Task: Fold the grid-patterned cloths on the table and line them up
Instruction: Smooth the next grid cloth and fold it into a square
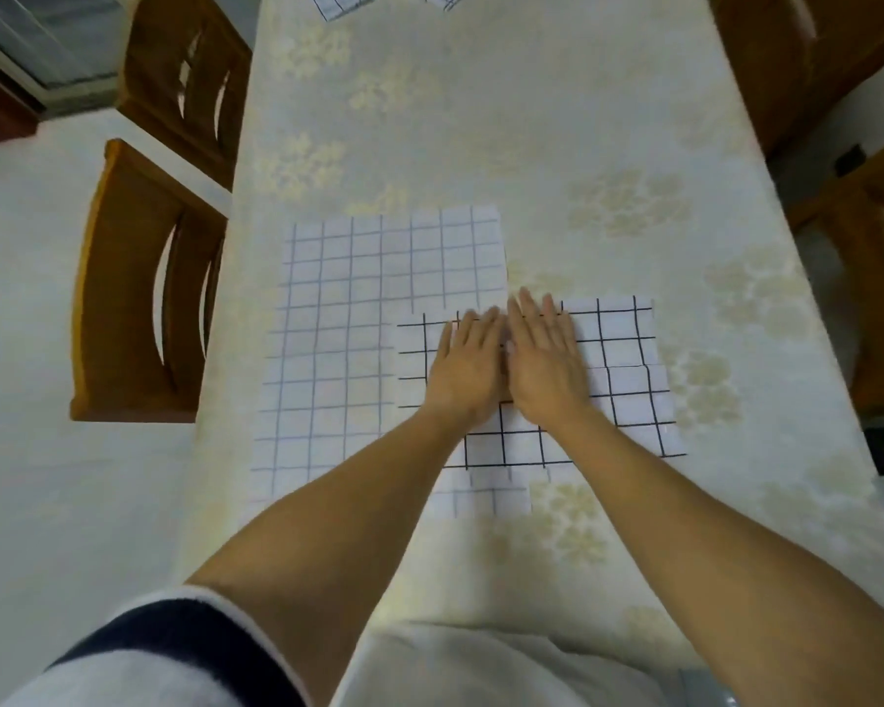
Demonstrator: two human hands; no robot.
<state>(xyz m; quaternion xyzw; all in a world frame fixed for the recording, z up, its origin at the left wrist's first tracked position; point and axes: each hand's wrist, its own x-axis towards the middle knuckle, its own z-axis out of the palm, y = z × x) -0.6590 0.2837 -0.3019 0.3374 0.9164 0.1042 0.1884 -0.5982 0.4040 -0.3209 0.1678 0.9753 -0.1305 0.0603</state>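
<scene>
Wooden chairs with curved slatted backs stand at both long sides of the table (532, 119); nearest is the left chair (134, 288). Two small grid cloths (340, 1) lie at the far edge, partly out of view. The table covering is pale with a faint floral print. A large pale-lined cloth (353, 324) lies spread flat at centre-left. A smaller black-lined cloth (623, 349) overlaps its right side. The left hand (468, 364) and right hand (547, 364) rest side by side on it, fingers straight, palms down, gripping nothing.
</scene>
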